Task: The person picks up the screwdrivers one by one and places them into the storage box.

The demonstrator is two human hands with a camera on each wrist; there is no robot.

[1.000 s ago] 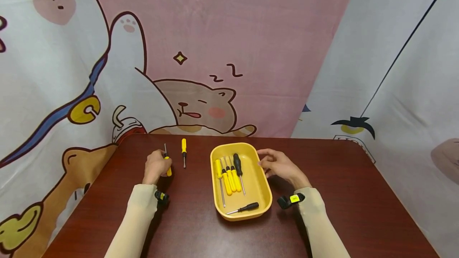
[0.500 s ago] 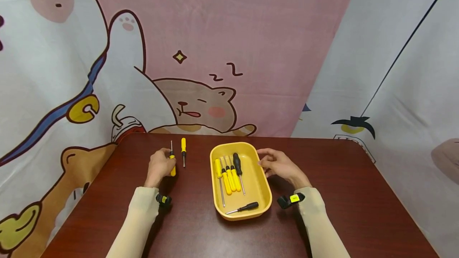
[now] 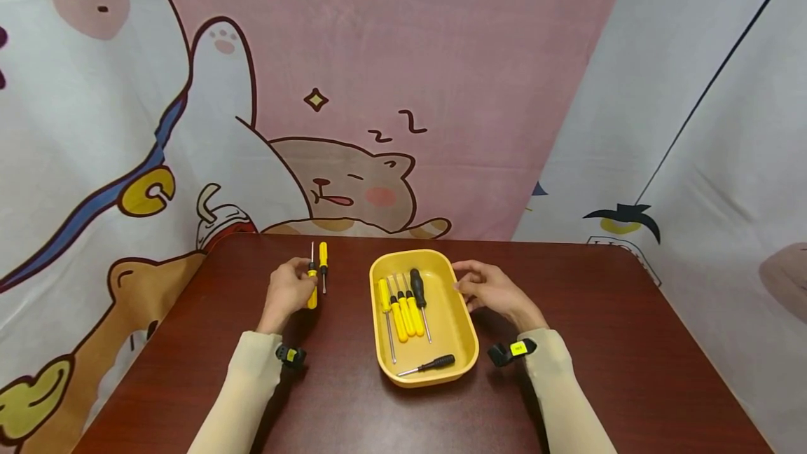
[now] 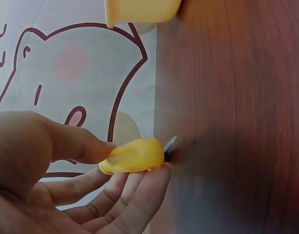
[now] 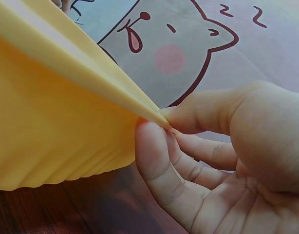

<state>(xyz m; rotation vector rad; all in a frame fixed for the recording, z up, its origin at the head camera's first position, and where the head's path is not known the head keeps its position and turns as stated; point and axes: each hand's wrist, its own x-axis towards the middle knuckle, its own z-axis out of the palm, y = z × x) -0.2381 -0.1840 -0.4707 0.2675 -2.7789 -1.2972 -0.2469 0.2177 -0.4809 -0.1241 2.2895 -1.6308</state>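
Head view: a person sits at a dark red-brown counter [image 3: 599, 314], both forearms in pale sleeves reaching forward.
Left hand: the left hand [image 3: 286, 293] is curled around a yellow screwdriver [image 3: 312, 284], fingers and thumb wrapped on the handle, metal shaft pointing away from the person.
Left wrist view: thumb and fingers [image 4: 140, 195] pinch the yellow handle [image 4: 132, 156], the dark shaft base showing at its end, above the wood.
Second screwdriver: another yellow-handled screwdriver [image 3: 323, 265] lies on the counter just beside the held one, on its right, shaft pointing toward the person.
Right hand: the right hand [image 3: 488, 289] pinches the right rim of a yellow tray [image 3: 463, 321].
Right wrist view: thumb and forefinger [image 5: 154, 161] squeeze the tray's thin edge [image 5: 66, 53] between them.
Tray: it sits at the centre of the counter, between the two hands.
Tray contents: three yellow-handled screwdrivers [image 3: 400, 310] lie side by side with a black-handled one [image 3: 418, 293] at their right; a second black-handled screwdriver [image 3: 431, 365] lies crosswise near the front end.
Backdrop: a pink and white cartoon cloth [image 3: 353, 181] with a sleeping animal hangs behind the counter.
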